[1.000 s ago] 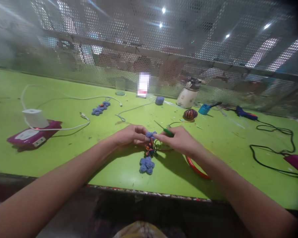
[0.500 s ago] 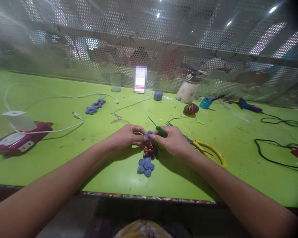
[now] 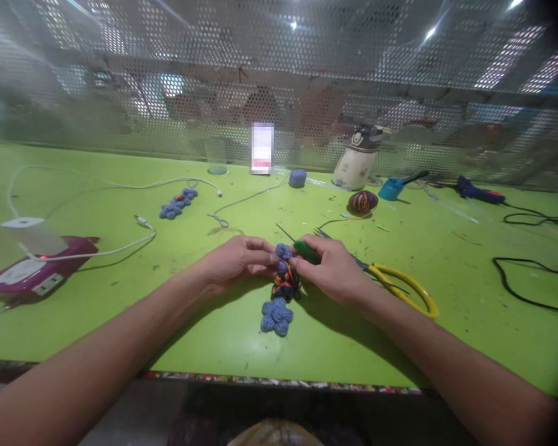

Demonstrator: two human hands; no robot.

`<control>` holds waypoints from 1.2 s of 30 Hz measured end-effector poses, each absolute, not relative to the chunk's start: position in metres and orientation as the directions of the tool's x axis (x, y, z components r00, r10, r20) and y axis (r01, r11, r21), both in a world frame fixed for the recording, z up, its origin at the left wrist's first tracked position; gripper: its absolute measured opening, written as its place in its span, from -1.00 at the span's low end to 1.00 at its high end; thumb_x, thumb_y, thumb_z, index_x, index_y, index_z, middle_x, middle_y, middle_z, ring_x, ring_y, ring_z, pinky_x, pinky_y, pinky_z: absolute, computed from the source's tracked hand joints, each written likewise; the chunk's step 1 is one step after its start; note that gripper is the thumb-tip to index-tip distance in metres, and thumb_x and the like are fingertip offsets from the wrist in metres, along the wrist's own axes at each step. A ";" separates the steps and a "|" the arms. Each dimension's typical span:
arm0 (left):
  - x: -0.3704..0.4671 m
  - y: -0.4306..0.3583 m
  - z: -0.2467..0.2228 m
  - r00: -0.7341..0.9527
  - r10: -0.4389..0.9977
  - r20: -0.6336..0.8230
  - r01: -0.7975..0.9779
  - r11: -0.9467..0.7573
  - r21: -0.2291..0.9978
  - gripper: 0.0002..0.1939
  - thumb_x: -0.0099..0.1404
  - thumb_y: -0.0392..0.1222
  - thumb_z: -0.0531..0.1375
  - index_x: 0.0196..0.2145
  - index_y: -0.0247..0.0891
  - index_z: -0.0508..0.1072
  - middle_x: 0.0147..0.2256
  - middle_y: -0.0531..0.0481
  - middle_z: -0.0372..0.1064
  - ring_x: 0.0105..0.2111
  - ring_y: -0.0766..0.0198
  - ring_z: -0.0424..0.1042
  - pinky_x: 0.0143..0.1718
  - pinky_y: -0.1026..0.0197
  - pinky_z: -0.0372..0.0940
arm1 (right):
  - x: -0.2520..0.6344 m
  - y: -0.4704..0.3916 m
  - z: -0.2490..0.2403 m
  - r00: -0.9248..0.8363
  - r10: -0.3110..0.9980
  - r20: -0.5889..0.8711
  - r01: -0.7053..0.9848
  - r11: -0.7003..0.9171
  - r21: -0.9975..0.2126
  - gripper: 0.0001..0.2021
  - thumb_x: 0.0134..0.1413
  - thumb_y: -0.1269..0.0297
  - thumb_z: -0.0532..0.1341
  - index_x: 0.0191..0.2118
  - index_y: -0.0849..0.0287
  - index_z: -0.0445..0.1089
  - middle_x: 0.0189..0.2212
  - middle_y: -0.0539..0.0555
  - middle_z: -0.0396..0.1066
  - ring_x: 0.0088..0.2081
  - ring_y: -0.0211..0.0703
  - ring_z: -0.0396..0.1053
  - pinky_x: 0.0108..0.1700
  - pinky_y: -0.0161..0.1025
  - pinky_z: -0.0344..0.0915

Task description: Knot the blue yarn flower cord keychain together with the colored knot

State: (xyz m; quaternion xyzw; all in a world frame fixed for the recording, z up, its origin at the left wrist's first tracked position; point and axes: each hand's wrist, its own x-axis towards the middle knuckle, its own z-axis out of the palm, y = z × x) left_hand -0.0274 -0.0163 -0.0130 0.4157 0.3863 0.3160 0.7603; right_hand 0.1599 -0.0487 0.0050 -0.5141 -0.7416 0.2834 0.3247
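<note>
Two crochet strips (image 3: pixel 277 316) are counted, one pinched in closed left hand (image 3: pixel 242 261). One hook (image 3: pixel 305 251) is gripped in curled right hand (image 3: pixel 332 265); scissors (image 3: pixel 381 271), one pair, are part-covered thereby. Yarn balls (image 3: pixel 363 202): two.

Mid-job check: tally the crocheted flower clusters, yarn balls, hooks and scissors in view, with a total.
Crocheted flower clusters: 2 (near cluster at the left hand; far cluster)
Yarn balls: 2 (blue ball; multicolour ball)
Hooks: 1 (green-handled hook, in the right hand)
Scissors: 1 (yellow-handled scissors)
Total: 6
</note>
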 end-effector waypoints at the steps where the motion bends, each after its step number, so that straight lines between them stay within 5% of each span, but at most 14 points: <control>1: -0.027 -0.017 -0.013 0.501 0.801 -0.326 -0.150 0.452 0.879 -0.90 0.07 -0.47 0.30 -0.42 -0.43 0.45 -0.48 -0.11 0.46 -0.47 0.33 0.47 -0.21 0.19 0.37 | 0.161 -0.048 0.005 -0.266 0.947 0.182 0.575 0.307 -0.758 -0.76 -0.02 0.38 0.18 -0.58 0.14 0.10 -0.63 -0.09 0.06 -0.54 -0.32 0.02 -0.51 -0.28 -0.01; 9: -0.026 -0.019 -0.012 0.510 0.801 -0.313 -0.048 0.390 0.920 -0.91 0.08 -0.42 0.28 -0.39 -0.44 0.47 -0.42 -0.13 0.45 -0.43 0.34 0.43 -0.24 0.21 0.31 | 0.162 -0.046 0.003 -0.318 0.940 0.122 0.541 0.285 -0.791 -0.94 -0.01 0.37 0.17 -0.45 0.19 0.28 -0.57 -0.07 0.15 -0.50 -0.29 0.09 -0.47 -0.29 0.03; 21: -0.024 -0.022 -0.007 0.502 0.799 -0.332 -0.040 0.405 0.913 -0.94 0.07 -0.39 0.28 -0.47 -0.39 0.43 -0.49 -0.06 0.39 -0.47 0.37 0.36 -0.27 0.21 0.27 | 0.164 -0.045 -0.001 -0.287 0.958 -0.009 0.471 0.133 -0.872 -0.92 -0.04 0.34 0.20 -0.47 0.19 0.28 -0.64 -0.12 0.13 -0.59 -0.35 0.07 -0.54 -0.31 -0.04; 30: -0.025 -0.021 -0.009 0.520 0.782 -0.344 -0.070 0.440 0.895 -0.91 0.06 -0.38 0.31 -0.43 -0.39 0.45 -0.46 -0.08 0.40 -0.46 0.36 0.35 -0.29 0.21 0.25 | 0.171 -0.045 0.009 -0.263 0.964 -0.026 0.316 0.061 -0.947 -0.73 0.02 0.10 0.24 -0.32 0.24 0.41 -0.63 -0.12 0.14 -0.61 -0.37 0.04 -0.56 -0.34 0.00; 36: -0.027 -0.023 -0.007 0.570 0.771 -0.282 -0.006 0.348 0.938 -0.91 0.10 -0.32 0.31 -0.40 -0.38 0.48 -0.45 -0.05 0.41 -0.46 0.38 0.34 -0.34 0.25 0.20 | 0.196 -0.032 0.010 -0.375 0.923 0.089 0.680 0.340 -0.650 -0.74 0.13 0.20 0.16 -0.33 0.24 0.54 -0.54 0.04 0.42 -0.48 -0.23 0.28 -0.41 -0.27 0.16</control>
